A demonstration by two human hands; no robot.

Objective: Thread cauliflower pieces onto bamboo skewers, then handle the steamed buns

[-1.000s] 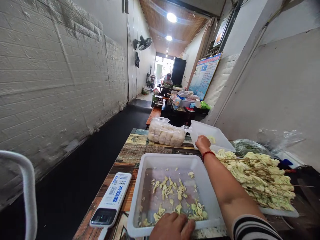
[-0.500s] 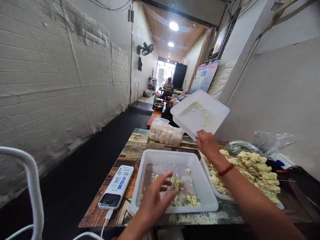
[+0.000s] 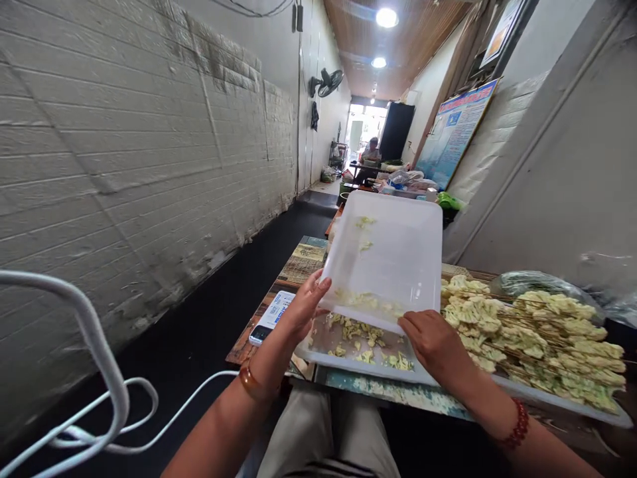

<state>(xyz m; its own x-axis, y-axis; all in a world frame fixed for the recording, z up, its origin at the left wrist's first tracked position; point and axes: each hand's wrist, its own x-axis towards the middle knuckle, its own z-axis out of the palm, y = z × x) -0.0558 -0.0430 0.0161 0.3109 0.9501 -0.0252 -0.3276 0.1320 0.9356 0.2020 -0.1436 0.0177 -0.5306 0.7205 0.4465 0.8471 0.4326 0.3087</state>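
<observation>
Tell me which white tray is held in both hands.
The tilted tray, raised between left hand and right hand; neither holds the lower tray beneath it or the heaped tray at right.

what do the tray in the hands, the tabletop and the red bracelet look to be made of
Held tray: probably white plastic, smooth with a slight sheen, judging by its rounded molded corners and small glints.

Tabletop: wood or a wood-look print; grain-like, multicolored plank patches show, but which is unclear.

Red bracelet: bead-like, perhaps glass, stone or plastic; too small to tell.

The tray (image 3: 393,255) is white, the cauliflower (image 3: 525,342) pale yellow-green, the bracelet (image 3: 520,422) deep red.
</observation>
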